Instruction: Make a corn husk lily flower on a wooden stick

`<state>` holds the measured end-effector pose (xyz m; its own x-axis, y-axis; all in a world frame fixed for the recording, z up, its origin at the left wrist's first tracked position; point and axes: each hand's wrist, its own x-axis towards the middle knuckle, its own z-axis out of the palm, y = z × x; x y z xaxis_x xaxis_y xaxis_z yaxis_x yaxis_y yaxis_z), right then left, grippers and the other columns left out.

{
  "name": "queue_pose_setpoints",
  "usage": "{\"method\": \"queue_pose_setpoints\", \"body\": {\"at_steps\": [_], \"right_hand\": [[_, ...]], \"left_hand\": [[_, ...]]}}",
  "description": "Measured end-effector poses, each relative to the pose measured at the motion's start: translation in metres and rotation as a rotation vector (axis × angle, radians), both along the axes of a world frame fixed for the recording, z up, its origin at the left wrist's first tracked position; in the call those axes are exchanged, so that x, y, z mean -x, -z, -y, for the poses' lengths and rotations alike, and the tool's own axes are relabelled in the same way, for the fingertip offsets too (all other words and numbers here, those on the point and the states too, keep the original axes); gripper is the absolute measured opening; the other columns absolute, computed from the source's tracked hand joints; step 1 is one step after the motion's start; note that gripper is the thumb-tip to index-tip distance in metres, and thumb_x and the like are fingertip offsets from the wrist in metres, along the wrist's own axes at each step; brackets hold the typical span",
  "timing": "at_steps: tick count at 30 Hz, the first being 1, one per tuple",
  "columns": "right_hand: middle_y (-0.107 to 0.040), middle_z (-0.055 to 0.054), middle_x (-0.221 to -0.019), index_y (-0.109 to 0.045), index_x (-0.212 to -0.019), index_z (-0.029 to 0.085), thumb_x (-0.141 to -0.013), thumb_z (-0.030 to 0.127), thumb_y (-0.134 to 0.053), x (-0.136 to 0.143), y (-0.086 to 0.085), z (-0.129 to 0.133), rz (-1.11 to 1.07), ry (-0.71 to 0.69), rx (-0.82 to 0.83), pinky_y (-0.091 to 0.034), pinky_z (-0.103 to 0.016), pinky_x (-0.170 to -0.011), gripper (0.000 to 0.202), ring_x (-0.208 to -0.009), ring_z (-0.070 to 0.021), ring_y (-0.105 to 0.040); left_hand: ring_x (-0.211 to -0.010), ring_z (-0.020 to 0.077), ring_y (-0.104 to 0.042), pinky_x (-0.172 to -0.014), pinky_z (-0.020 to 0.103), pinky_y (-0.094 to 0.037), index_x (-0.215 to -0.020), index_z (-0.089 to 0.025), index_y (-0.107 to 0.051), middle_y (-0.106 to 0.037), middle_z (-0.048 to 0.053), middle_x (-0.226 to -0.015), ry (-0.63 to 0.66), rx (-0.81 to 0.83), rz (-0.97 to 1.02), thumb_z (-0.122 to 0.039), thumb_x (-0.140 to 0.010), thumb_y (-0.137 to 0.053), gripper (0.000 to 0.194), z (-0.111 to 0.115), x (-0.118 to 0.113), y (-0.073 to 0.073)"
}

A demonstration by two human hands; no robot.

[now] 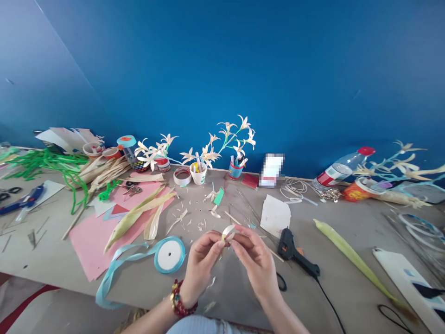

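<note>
Both hands meet over the front middle of the table around a small pale flower piece (pixel 228 232) made of husk-like petals. My left hand (pixel 206 256), with a beaded bracelet (pixel 179 299) at the wrist, pinches its left side. Thumb and fingers of my right hand (pixel 254 255) close on its right side. Beside my left hand lies a roll of light blue ribbon (pixel 169 254), partly unwound. A black glue gun (pixel 295 253) rests to the right of my right hand. Small husk scraps (pixel 201 225) are scattered beyond the hands.
Pink paper (pixel 93 241) with husk leaves (pixel 132 221) lies left. Along the blue wall stand a white cup (pixel 198 176) with flowers, a pen cup (pixel 235 170) and a plastic bottle (pixel 333 171). A long green husk (pixel 351 257) and a white board (pixel 399 273) lie right; green stems (pixel 45 162) far left.
</note>
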<state>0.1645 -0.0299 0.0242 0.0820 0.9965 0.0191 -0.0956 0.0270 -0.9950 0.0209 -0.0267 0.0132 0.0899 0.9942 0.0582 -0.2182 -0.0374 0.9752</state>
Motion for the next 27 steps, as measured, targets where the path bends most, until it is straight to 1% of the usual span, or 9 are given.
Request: {"method": "queue_pose_setpoints", "body": {"at_steps": [3, 6, 8, 10, 13, 18, 23, 25, 27], "right_hand": [[-0.074, -0.01, -0.101, -0.066, -0.109, 0.023, -0.091, 0.04, -0.059, -0.036, 0.003, -0.002, 0.393, -0.02, -0.081, -0.057, -0.033, -0.07, 0.025, -0.08, -0.0219, -0.069], [-0.072, -0.011, -0.101, -0.065, -0.112, 0.025, -0.091, 0.043, -0.056, -0.103, 0.015, 0.005, 0.817, 0.052, -0.071, -0.057, -0.037, -0.073, 0.029, -0.083, -0.0255, -0.069], [-0.07, -0.012, -0.114, -0.062, -0.116, 0.026, -0.088, 0.043, -0.058, -0.151, 0.027, 0.015, 1.065, 0.109, -0.056, -0.056, -0.043, -0.08, 0.033, -0.094, -0.0303, -0.068], [-0.065, -0.012, -0.125, -0.058, -0.122, 0.027, -0.085, 0.046, -0.059, -0.188, 0.04, 0.025, 1.232, 0.101, -0.06, -0.052, -0.049, -0.09, 0.042, -0.109, -0.0347, -0.063], [-0.063, -0.012, -0.128, -0.057, -0.126, 0.025, -0.086, 0.046, -0.056, -0.212, 0.055, 0.033, 1.319, -0.009, -0.03, -0.051, -0.048, -0.094, 0.045, -0.112, -0.0337, -0.063], [-0.067, -0.014, -0.117, -0.065, -0.114, 0.023, -0.087, 0.047, -0.053, -0.217, 0.067, 0.024, 1.369, -0.056, -0.081, -0.052, -0.049, -0.092, 0.038, -0.106, -0.034, -0.065], [-0.068, -0.015, -0.118, -0.065, -0.11, 0.021, -0.085, 0.051, -0.056, -0.232, 0.073, 0.016, 1.061, -0.002, -0.125, -0.053, -0.045, -0.092, 0.04, -0.11, -0.0339, -0.064], [-0.073, -0.014, -0.104, -0.066, -0.106, 0.02, -0.083, 0.053, -0.058, -0.231, 0.069, 0.015, 0.904, 0.023, -0.058, -0.056, -0.042, -0.086, 0.041, -0.099, -0.0323, -0.068], [-0.072, -0.008, -0.079, -0.068, -0.102, 0.02, -0.084, 0.055, -0.057, -0.226, 0.061, 0.015, 0.747, 0.061, 0.04, -0.058, -0.037, -0.069, 0.042, -0.074, -0.0271, -0.068]], "left_hand": [[-0.079, 0.0168, -0.057, -0.07, 0.025, -0.043, -0.082, -0.018, -0.069, -0.064, 0.005, -0.081, -0.052, 0.004, -0.069, -0.034, -0.091, -0.06, 0.02, 0.001, 0.012, 0.003], [-0.081, 0.017, -0.056, -0.071, 0.025, -0.043, -0.083, -0.019, -0.07, -0.064, 0.005, -0.084, -0.056, 0.007, -0.086, -0.034, -0.09, -0.061, 0.019, 0.0, 0.024, 0.009], [-0.082, 0.0165, -0.056, -0.074, 0.025, -0.043, -0.082, -0.019, -0.07, -0.065, 0.005, -0.085, -0.04, 0.03, -0.044, -0.034, -0.09, -0.062, 0.018, -0.002, 0.029, 0.013], [-0.083, 0.0162, -0.055, -0.075, 0.024, -0.043, -0.082, -0.02, -0.069, -0.064, 0.004, -0.085, -0.025, 0.065, 0.001, -0.033, -0.09, -0.063, 0.017, -0.004, 0.03, 0.015], [-0.084, 0.0161, -0.055, -0.073, 0.024, -0.042, -0.081, -0.019, -0.069, -0.064, 0.004, -0.085, 0.013, 0.107, 0.021, -0.034, -0.09, -0.063, 0.018, -0.005, 0.026, 0.013], [-0.08, 0.0158, -0.055, -0.07, 0.024, -0.041, -0.081, -0.018, -0.07, -0.065, 0.005, -0.083, 0.048, 0.083, -0.011, -0.033, -0.089, -0.063, 0.019, -0.005, 0.02, 0.003], [-0.071, 0.013, -0.052, -0.063, 0.022, -0.038, -0.079, -0.017, -0.069, -0.068, 0.004, -0.079, 0.029, 0.111, 0.009, -0.035, -0.087, -0.066, 0.02, -0.004, 0.021, 0.0], [-0.068, 0.0121, -0.05, -0.06, 0.022, -0.037, -0.079, -0.017, -0.068, -0.068, 0.004, -0.078, 0.023, 0.141, 0.027, -0.037, -0.086, -0.067, 0.021, -0.005, 0.021, 0.0], [-0.068, 0.012, -0.05, -0.06, 0.022, -0.036, -0.078, -0.017, -0.068, -0.068, 0.004, -0.077, 0.028, 0.149, 0.038, -0.037, -0.086, -0.067, 0.022, -0.005, 0.02, 0.0]]}}
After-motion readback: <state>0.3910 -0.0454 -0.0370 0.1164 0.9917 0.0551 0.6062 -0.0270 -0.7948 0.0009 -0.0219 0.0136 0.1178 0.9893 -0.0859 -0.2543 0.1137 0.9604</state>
